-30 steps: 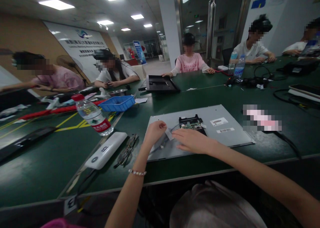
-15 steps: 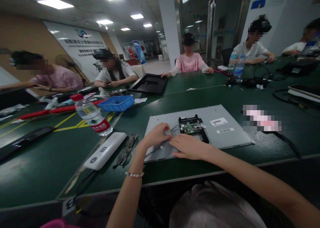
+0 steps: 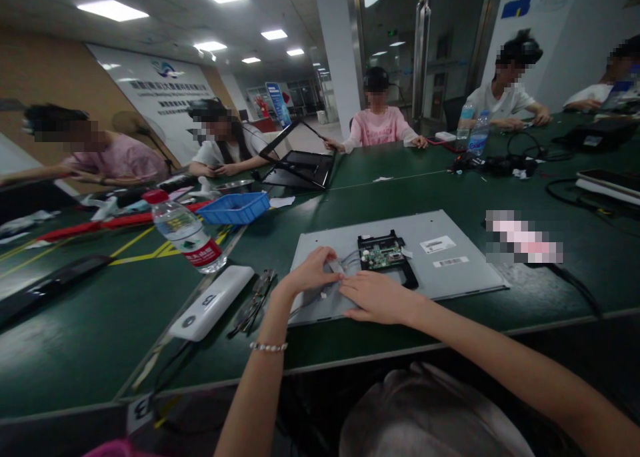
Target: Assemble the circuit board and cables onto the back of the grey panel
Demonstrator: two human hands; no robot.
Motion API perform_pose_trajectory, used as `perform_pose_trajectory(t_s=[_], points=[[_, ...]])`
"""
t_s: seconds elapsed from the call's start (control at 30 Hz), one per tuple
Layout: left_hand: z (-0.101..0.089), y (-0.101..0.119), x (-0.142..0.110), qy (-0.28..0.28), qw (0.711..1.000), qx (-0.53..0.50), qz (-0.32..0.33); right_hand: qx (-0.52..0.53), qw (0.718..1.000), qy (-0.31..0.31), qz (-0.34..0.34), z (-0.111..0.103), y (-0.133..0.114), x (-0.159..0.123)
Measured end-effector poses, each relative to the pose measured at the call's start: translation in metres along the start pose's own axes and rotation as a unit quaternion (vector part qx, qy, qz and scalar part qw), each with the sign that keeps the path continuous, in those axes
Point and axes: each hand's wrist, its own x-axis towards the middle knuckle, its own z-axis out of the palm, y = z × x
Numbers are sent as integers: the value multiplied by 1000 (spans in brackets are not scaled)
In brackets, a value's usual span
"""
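A flat grey display panel [image 3: 465,270] lies on the table before me. Its black bracket [image 3: 411,275] carries a green circuit board [image 3: 383,257]. Thin grey cables [image 3: 353,256] run from the board toward my hands. My left hand [image 3: 315,270], over the panel's left part, pinches a small pale strip [image 3: 335,266] that looks like tape. My right hand [image 3: 377,297] rests low over the panel, its fingers together and fingertips meeting the left hand's at the strip's lower end. What lies under the right fingertips is hidden.
Left of the panel lie glasses [image 3: 253,302], a white power bank [image 3: 214,303] and a water bottle [image 3: 187,233]. A blue tray [image 3: 235,209] stands behind them. A pixelated phone-like object [image 3: 525,237] lies right. Across the table, a person [image 3: 379,127] holds a black frame [image 3: 287,137].
Across the table, the person has lifted a thin black frame off the black housing. My hands stay nearly in place; the pale strip between them shows more clearly.
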Motion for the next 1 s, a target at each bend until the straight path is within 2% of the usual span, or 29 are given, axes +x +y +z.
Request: perform_pose_trajectory(t_s=[0.37,0.67,1.0], points=[[0,-3,0,2,1000,-20,-9,-43,999,-13,-10,-2,-7,6],[2,-3,4,31,1000,-7,-2,-46,996,-70,-30,-13,1,16],[-7,-2,-2,-32,999,-5,23,-18,999,-36,-36,-7,11,11]])
